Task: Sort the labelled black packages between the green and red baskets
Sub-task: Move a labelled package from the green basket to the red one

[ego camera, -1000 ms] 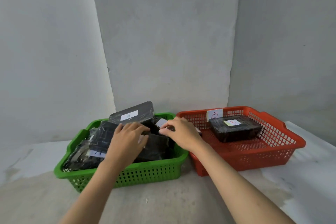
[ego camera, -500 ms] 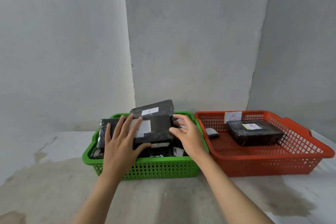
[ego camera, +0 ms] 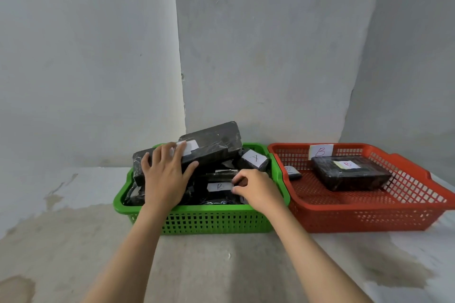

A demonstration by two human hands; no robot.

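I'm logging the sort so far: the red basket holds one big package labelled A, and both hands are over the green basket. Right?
Not quite. The head view shows the big package in the red basket labelled B, not A. Both the left hand and right hand are over the green basket.

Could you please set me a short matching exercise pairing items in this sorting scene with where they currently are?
Items:
1. Large flat black wrapped package with a B label
2. Long black wrapped package
3. White paper tag marked B
4. Small black package with an X-like label

Places:
a. Under the left hand
b. On the floor of the red plastic basket
c. Back right corner of the green plastic basket
d. On the red basket's back wall

Pairs: 1-b, 2-a, 3-d, 4-c
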